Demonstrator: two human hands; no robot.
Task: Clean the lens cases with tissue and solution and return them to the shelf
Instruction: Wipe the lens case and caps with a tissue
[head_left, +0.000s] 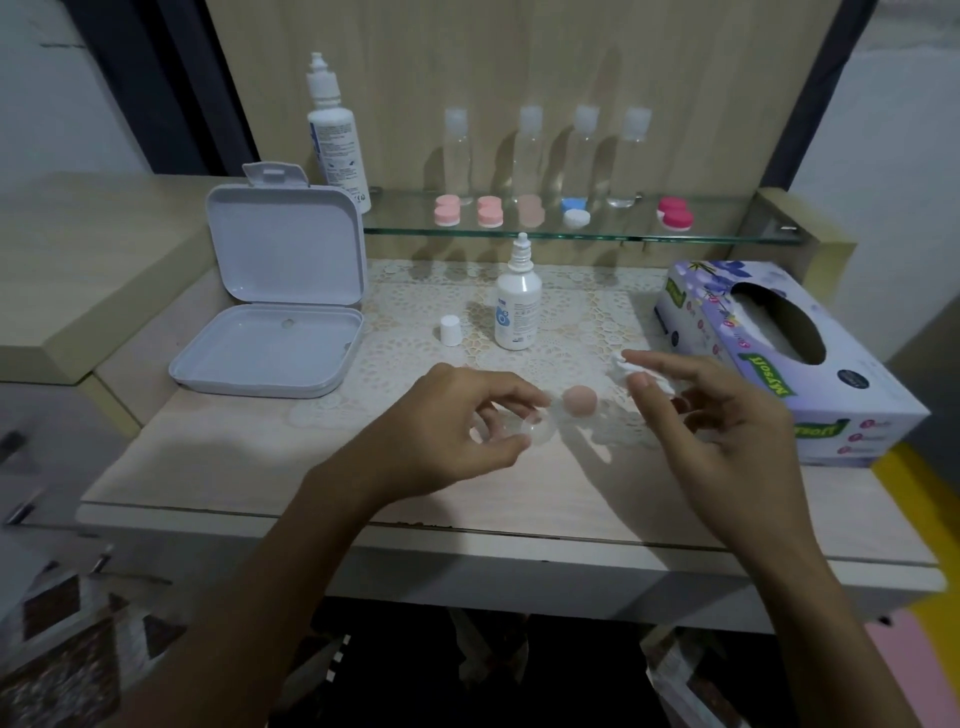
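Lens case (530, 428), clear, lids off, mid-clean over the table (260, 467).
Left hand (457, 421) pinches its clear base; right hand (711, 410) pinches a tissue wad (631, 370), other fingers loose. Pink cap (580, 400) lies between the hands; open solution bottle (518, 301) stands behind. Risks: a reaching wrist could topple the bottle; the cap could roll.

At frame centre you have the solution bottle (518, 306) on the table (234, 467), its cap (450, 330) just left, the open box (270, 296) farther left, the tissue box (779, 358) right, the glass shelf (701, 236) behind.
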